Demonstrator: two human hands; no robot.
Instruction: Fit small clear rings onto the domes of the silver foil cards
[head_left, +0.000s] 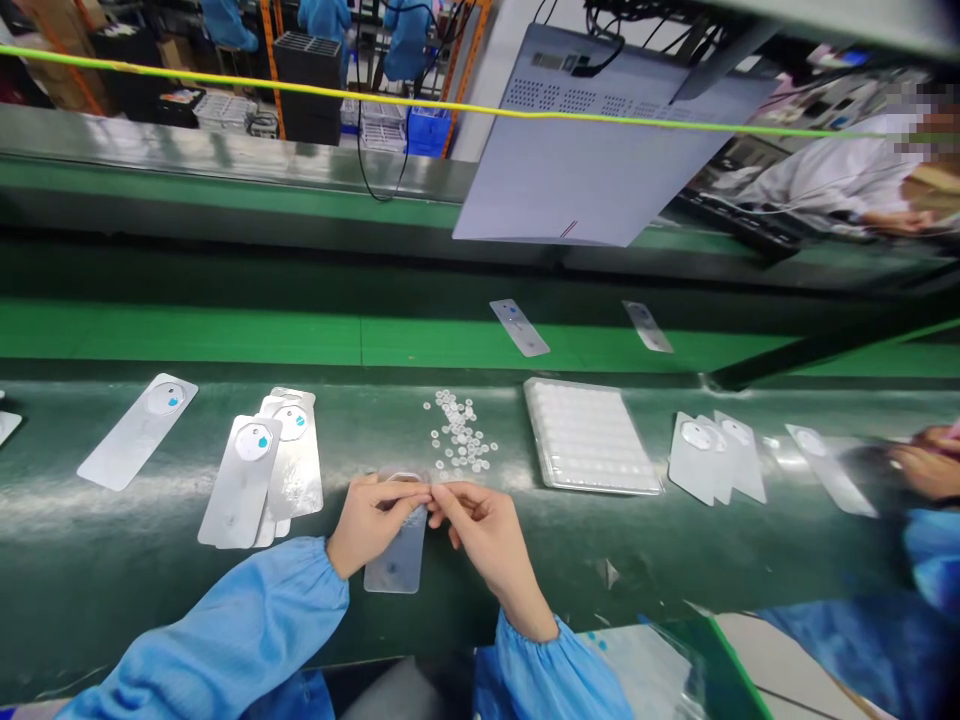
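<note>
A flat grey phone back panel [394, 570], rounded at the corners, lies on the dark green bench below my hands. My left hand [379, 520] reaches over its upper part, thumb and fingers closed in a pinch. My right hand [480, 530] comes in from the right, also pinching, and its fingertips meet those of my left. Whatever sits between the fingertips is too small or hidden to make out. Just beyond my hands is a scattered pile of small white ring-shaped pieces [461, 440].
Stacked panels [236, 485] and a single panel [135, 435] lie left. A white compartment tray [592, 435] stands right of the rings, with more panels [694, 465] beyond. Two panels [519, 328] lie on the green strip behind. A monitor [592, 150] hangs overhead. A co-worker's hand [930, 465] is far right.
</note>
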